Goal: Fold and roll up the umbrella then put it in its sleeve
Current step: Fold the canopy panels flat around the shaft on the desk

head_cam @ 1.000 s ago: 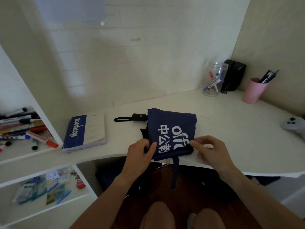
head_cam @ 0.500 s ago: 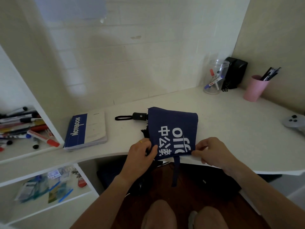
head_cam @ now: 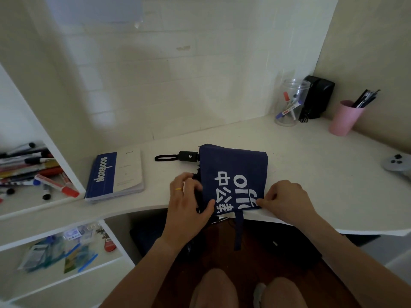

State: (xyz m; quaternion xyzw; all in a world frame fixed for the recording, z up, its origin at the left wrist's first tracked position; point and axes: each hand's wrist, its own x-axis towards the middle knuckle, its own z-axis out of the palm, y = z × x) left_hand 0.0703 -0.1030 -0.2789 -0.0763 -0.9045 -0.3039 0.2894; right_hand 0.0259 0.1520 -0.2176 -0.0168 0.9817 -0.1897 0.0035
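1. Umbrella [head_cam: 231, 174]: navy fabric with white lettering, lying folded flat at the frame's centre on the near edge of the white table [head_cam: 311, 156]. Its black handle [head_cam: 188, 156] and wrist loop [head_cam: 165, 157] point toward the left of the frame. A navy strap [head_cam: 239, 232] hangs down past the table edge.
2. Left hand [head_cam: 186, 203]: fingers closed on the umbrella's left edge, thumb pressed on the fabric near the lower left corner.
3. Right hand [head_cam: 287, 198]: fingers curled and pinching the lower right corner of the fabric.
4. Change from the earlier frames: the left hand has shifted up along the left edge, and the right hand has drawn in to the corner with fingers tucked. The fabric panel lies much as before.
5. Edges: the lower edge of the umbrella sits at the curved table lip, with both hands partly over that lip.
6. Open room: bare table surface to the right of the umbrella and behind it.
7. Surroundings: a notebook [head_cam: 115, 174] just left of the handle loop; a clear jar [head_cam: 289, 103], a black device [head_cam: 318, 96] and a pink cup [head_cam: 344, 117] at upper right, well apart; a grey controller [head_cam: 397, 164] at the right margin.
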